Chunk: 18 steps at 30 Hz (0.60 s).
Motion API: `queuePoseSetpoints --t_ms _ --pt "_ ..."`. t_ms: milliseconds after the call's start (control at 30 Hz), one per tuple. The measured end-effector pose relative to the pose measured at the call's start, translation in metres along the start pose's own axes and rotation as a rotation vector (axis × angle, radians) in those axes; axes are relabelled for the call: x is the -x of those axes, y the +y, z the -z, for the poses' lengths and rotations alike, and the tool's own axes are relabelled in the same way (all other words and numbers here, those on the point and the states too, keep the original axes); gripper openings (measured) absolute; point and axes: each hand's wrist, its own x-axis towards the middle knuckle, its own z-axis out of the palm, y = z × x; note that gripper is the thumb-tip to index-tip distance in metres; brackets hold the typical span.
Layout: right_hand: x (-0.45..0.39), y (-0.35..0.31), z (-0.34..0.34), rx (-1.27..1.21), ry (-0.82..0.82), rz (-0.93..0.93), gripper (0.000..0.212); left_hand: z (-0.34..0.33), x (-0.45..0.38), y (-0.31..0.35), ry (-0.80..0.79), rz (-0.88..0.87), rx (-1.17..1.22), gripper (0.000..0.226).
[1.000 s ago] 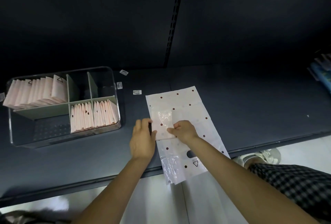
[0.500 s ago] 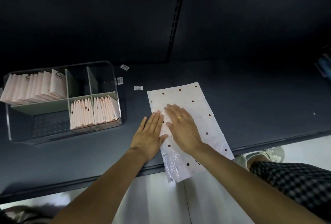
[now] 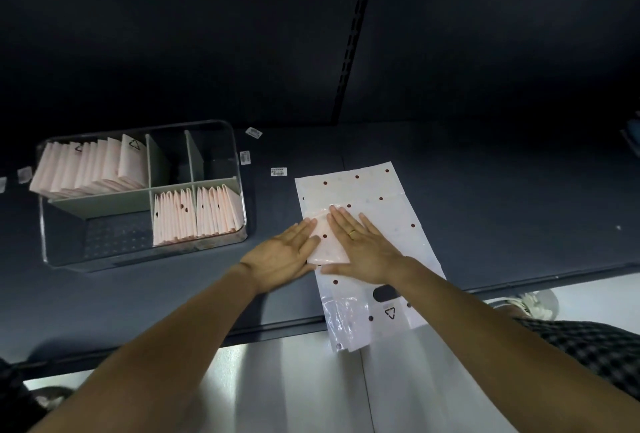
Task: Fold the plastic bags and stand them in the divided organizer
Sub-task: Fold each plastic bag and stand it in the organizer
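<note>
A small folded pink bag [image 3: 325,242] lies on top of flat white dotted plastic bags [image 3: 377,190] on the dark shelf. My left hand [image 3: 282,254] lies flat with straight fingers against the folded bag's left side. My right hand [image 3: 363,245], wearing a gold ring, presses flat on its right part. The clear divided organizer [image 3: 242,190] stands to the left. Several folded bags [image 3: 197,214] stand in its front right compartments and more folded bags [image 3: 93,169] in the back left one. The flat bags' handle end [image 3: 384,314] hangs over the shelf's front edge.
Small white labels [image 3: 278,171] lie on the dark shelf [image 3: 502,207] between organizer and bags. The organizer's back middle compartments [image 3: 188,158] and front left section [image 3: 104,235] hold nothing. Below the shelf edge is a pale floor [image 3: 294,380], with a shoe [image 3: 533,304] at right.
A second ago both hands pinched the folded bag's edges; they then flattened onto it, and now press it with fingers spread a little further apart.
</note>
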Motion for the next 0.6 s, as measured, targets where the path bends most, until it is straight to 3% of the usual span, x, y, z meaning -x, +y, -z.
queuePoseSetpoints --t_ms 100,200,333,433,533,600 --pt "0.002 0.0 0.011 0.007 -0.031 0.025 0.103 0.009 -0.003 0.003 0.033 -0.032 -0.053 0.038" --pt "0.003 -0.002 0.02 -0.039 0.017 0.052 0.082 0.01 -0.007 0.004 -0.072 0.062 0.078 0.039" --pt "0.005 -0.005 0.035 -0.006 0.059 0.098 0.052 0.021 -0.008 0.006 0.003 0.202 0.417 0.034" --pt "0.009 -0.01 0.063 -0.231 0.063 0.054 0.044 0.036 -0.003 0.007 0.22 0.262 0.566 0.039" --pt "0.017 -0.021 0.095 -0.354 -0.012 0.045 0.035 0.062 0.004 0.005 0.524 0.168 0.504 0.022" --pt "0.025 -0.032 0.117 -0.359 -0.087 0.054 0.035 0.082 0.013 0.002 0.594 0.125 0.494 0.014"
